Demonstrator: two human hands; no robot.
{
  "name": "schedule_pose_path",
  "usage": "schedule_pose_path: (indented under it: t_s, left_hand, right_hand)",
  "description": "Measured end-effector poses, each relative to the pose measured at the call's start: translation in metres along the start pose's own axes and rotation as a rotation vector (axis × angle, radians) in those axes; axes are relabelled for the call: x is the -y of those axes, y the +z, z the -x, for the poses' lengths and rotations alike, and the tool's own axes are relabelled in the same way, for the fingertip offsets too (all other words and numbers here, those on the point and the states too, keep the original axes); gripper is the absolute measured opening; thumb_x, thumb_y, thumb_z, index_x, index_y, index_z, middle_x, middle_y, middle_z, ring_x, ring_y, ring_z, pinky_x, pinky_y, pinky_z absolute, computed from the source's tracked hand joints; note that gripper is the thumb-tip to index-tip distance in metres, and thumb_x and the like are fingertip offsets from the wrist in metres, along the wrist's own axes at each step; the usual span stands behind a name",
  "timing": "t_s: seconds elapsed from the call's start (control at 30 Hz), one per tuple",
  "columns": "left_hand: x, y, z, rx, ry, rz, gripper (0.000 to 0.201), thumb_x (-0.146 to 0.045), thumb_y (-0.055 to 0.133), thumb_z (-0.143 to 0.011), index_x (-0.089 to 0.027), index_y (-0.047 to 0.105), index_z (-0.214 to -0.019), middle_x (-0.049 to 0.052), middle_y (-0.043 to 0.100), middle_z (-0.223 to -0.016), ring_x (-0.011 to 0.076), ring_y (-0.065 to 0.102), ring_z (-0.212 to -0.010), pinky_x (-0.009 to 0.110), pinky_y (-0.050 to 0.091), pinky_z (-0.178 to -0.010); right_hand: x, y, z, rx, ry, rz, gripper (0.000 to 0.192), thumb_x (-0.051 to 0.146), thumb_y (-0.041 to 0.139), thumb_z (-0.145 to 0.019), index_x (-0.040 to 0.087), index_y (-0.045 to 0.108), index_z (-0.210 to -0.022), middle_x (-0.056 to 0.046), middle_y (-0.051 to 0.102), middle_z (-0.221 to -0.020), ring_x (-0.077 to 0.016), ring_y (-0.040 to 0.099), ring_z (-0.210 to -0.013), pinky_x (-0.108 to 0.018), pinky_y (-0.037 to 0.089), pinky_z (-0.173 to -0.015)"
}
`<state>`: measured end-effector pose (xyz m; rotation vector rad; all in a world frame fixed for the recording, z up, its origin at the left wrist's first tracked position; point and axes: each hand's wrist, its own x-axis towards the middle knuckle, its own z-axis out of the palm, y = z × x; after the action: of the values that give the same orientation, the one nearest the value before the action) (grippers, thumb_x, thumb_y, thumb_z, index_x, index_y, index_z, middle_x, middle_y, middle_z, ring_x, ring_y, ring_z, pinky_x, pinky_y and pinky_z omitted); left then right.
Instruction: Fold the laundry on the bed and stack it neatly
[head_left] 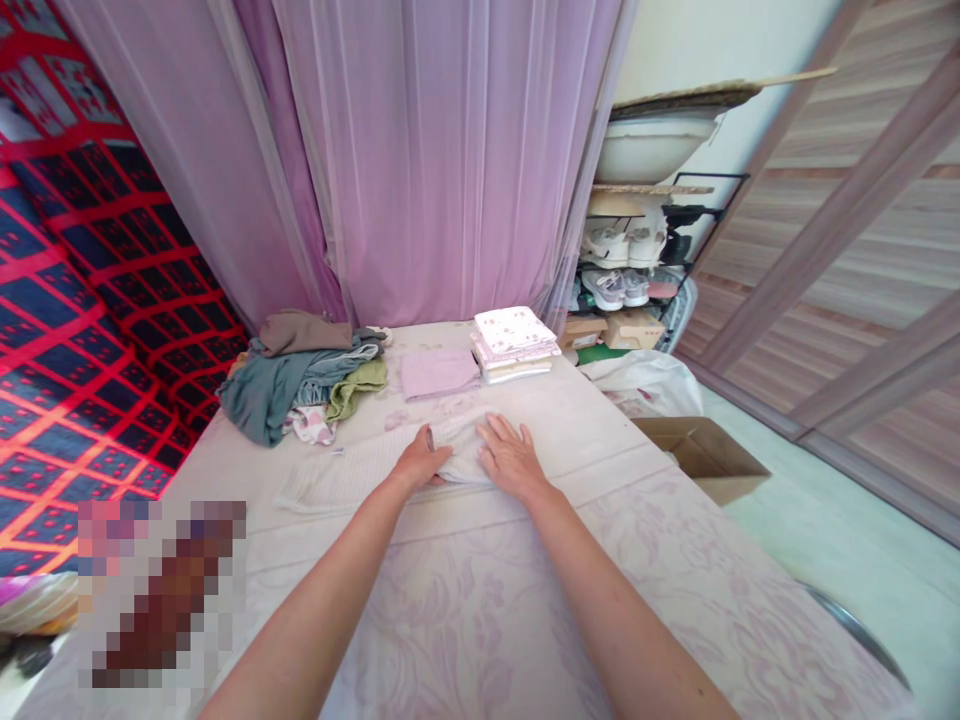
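Pressing flat on a pale ribbed cloth [375, 468] with both hands. Lying palm down with fingers spread open and straight: right hand [511, 457], resting on the cloth's folded right end. Curling fingers over the cloth's fold, thumb extended, pinching the fabric lightly: left hand [420, 462], just beside the right. Stretching leftward from the left fingers across the bed cover [487, 600]: the remainder of the cloth. Sitting beyond the fingertips, apart from them: a folded lilac cloth [439, 373] and, to its right, a stack of folded linens [514, 343]. Lying beyond and left of the left fingers: a heap of unfolded clothes [300, 385]. Standing on the floor right of the right hand: an open cardboard box [705, 455].
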<state>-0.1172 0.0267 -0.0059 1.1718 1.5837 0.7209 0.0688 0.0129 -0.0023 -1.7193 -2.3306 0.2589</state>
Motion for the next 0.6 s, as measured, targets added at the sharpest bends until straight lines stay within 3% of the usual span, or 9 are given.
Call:
schedule_pose_path:
  t_s: [0.17,0.27,0.33,0.43,0.5,0.6]
  left_hand:
    - [-0.006,-0.002,0.004,-0.022,-0.031,-0.083,0.088,-0.036,0.07,-0.07,-0.018,0.028,-0.145,0.019,0.053,-0.133,0.0309,0.065,-0.095,0.036,0.055,-0.066]
    - [-0.013,-0.005,0.012,-0.019,-0.041,-0.249,0.091,-0.038,0.068,-0.072,-0.017,0.023,-0.148,0.02,0.056,-0.13,0.0337,0.064,-0.1,0.039,0.054,-0.077]
    - [-0.02,-0.004,0.019,-0.094,0.067,-0.517,0.088,-0.035,0.065,-0.074,-0.015,0.023,-0.148,0.022,0.052,-0.134,0.0373,0.056,-0.116,0.045,0.047,-0.092]
    - [-0.027,0.006,0.026,-0.224,0.445,-0.893,0.071,-0.024,0.056,-0.08,-0.017,0.03,-0.146,0.017,0.033,-0.15,0.0347,0.03,-0.138,0.049,0.026,-0.111]
    - [-0.026,0.014,0.024,-0.167,0.62,-1.006,0.059,-0.021,0.046,-0.085,-0.019,0.037,-0.143,0.011,0.03,-0.153,0.0289,0.021,-0.143,0.047,0.016,-0.116]
    - [-0.015,0.02,0.015,-0.046,0.599,-1.032,0.051,-0.025,0.037,-0.09,-0.018,0.041,-0.141,0.009,0.035,-0.152,0.0267,0.022,-0.143,0.048,0.012,-0.117]
  right_hand:
    - [0.003,0.008,-0.006,0.012,-0.077,0.019,0.051,0.035,0.037,-0.094,0.022,0.037,-0.144,-0.009,0.022,-0.156,-0.0237,0.018,-0.143,-0.053,0.011,-0.114]
    - [0.002,0.016,-0.008,0.03,-0.082,0.028,0.052,0.038,0.035,-0.095,0.023,0.036,-0.145,-0.009,0.021,-0.157,-0.0237,0.017,-0.144,-0.054,0.012,-0.113]
    - [0.002,0.02,-0.008,0.027,-0.086,0.036,0.052,0.039,0.035,-0.095,0.024,0.036,-0.145,-0.009,0.021,-0.157,-0.0238,0.017,-0.144,-0.055,0.012,-0.113]
    - [0.002,0.022,-0.009,0.033,-0.087,0.04,0.052,0.04,0.033,-0.095,0.026,0.035,-0.145,-0.009,0.022,-0.156,-0.0246,0.018,-0.144,-0.056,0.012,-0.113]
    - [0.002,0.021,-0.009,0.037,-0.083,0.036,0.053,0.041,0.03,-0.096,0.026,0.033,-0.146,-0.008,0.023,-0.156,-0.025,0.018,-0.143,-0.057,0.013,-0.112]
    - [0.001,0.017,-0.009,0.052,-0.097,0.031,0.053,0.04,0.03,-0.096,0.024,0.034,-0.146,-0.008,0.024,-0.155,-0.0243,0.02,-0.143,-0.055,0.014,-0.113]
